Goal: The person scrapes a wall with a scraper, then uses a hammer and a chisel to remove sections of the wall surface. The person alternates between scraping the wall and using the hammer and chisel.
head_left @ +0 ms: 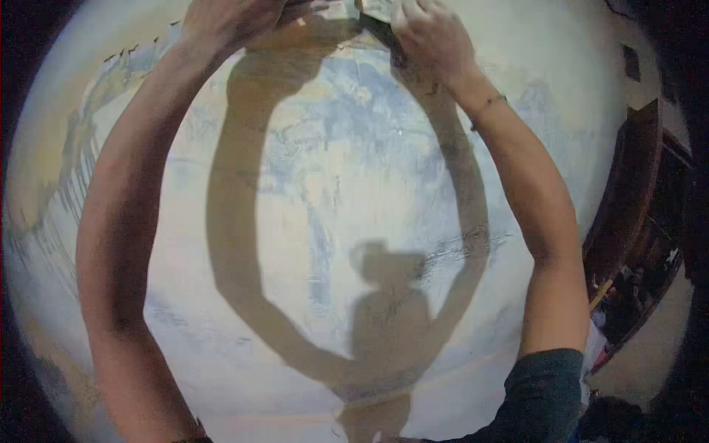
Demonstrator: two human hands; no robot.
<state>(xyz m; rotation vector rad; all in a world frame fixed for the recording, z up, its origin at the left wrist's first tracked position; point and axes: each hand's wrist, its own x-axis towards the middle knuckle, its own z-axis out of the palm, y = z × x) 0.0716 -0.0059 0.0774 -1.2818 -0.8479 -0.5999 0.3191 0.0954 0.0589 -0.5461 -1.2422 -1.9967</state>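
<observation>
Both arms reach up over a large pale surface (288,214) with blue, white and yellowish patches. At the top edge my left hand (233,21) is cut off by the frame, and its fingers are mostly hidden. Close to it, my right hand (434,33) has its fingers bent together at the edge of a small light-coloured piece (375,9). Another light piece (336,9) lies between the hands; which hand touches it is unclear. A thin dark band circles my right wrist.
Shadows of both arms and a head fall on the pale surface. Dark wooden furniture (636,177) with cluttered items (628,295) stands at the right. Rough, peeling marks (129,53) show at the upper left.
</observation>
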